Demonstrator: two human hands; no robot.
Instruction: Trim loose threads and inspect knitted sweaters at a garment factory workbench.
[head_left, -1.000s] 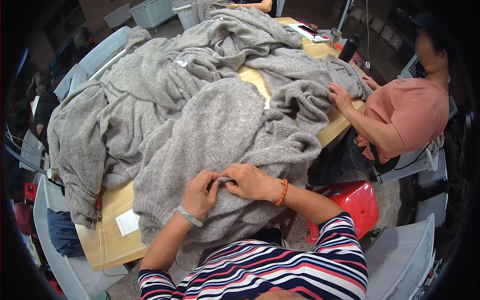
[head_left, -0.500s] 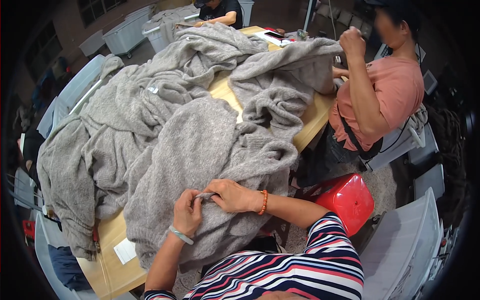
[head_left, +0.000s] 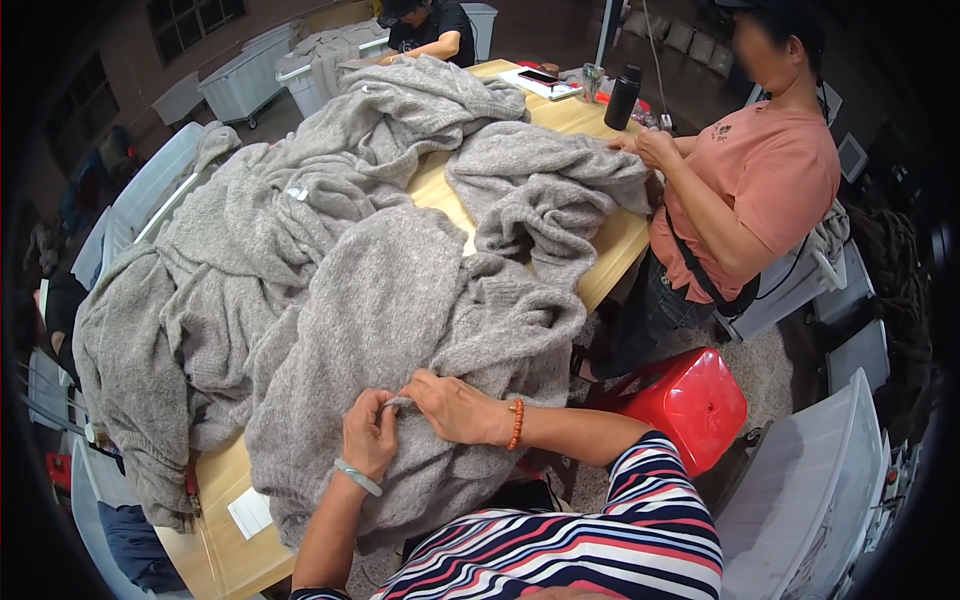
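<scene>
A grey knitted garment (head_left: 375, 285) lies spread over the near end of the wooden table. My left hand (head_left: 369, 435), with a pale bangle at its wrist, pinches a narrow fold of the knit. Just to its right, my right hand (head_left: 455, 408), wearing an orange bead bracelet, grips the same fold. The two hands are close together, fingers closed. Whether anything small sits between the fingertips I cannot make out. More grey knitwear (head_left: 240, 215) is heaped along the left side of the table, with a small white tag (head_left: 297, 191) on it.
At the right, a person in a pink shirt (head_left: 775, 190) handles grey knit (head_left: 560, 165). Another person in black (head_left: 433, 35) works at the far end. A red stool (head_left: 690, 410), white bins (head_left: 800, 490), a black bottle (head_left: 623, 97) and a paper slip (head_left: 250, 514) surround the work.
My right hand has shifted slightly left and its fingers have moved on the fold. The person in pink has lowered a raised hand and the knit there, uncovering the black bottle.
</scene>
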